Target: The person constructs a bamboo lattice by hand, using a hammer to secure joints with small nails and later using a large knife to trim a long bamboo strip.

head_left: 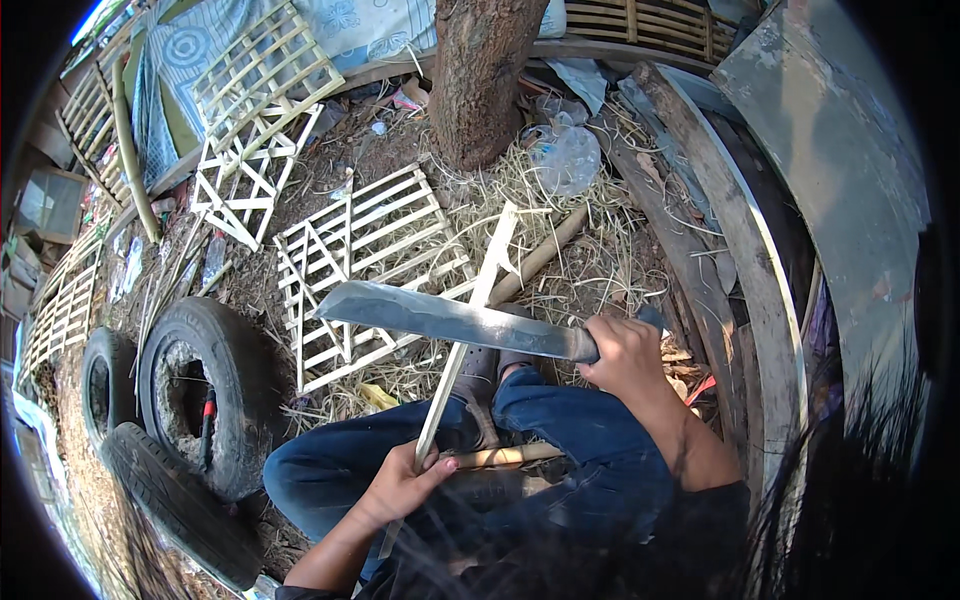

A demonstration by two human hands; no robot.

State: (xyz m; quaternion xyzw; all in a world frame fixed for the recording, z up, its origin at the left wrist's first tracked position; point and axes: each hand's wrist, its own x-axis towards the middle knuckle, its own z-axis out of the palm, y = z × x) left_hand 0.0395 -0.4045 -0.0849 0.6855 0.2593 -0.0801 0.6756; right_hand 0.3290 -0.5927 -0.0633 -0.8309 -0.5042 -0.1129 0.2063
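Far left, three old tyres (205, 395) lie on the ground, and beside them finished bamboo lattice panels (365, 265) rest on the straw, with more stacked higher up near the tree trunk (480, 75); judging by these, a good deal of lattice work is already made.

The left hand (400, 485) is closed around the lower part of a pale bamboo strip (470, 325), which slants up and away over the person's blue-jeaned knees. The strip looks long and uncut, so I judge its trimming is not finished.

The right hand (625, 355) is clamped on the handle of a large machete (450, 318), whose blade lies crosswise over the strip, at or just above it; contact cannot be told.

The strip's lowest end is hidden behind the left hand and dark clothing. A short bamboo piece (500, 457) lies across the lap. At right, curved planks (745, 260) blur into the dark rim.
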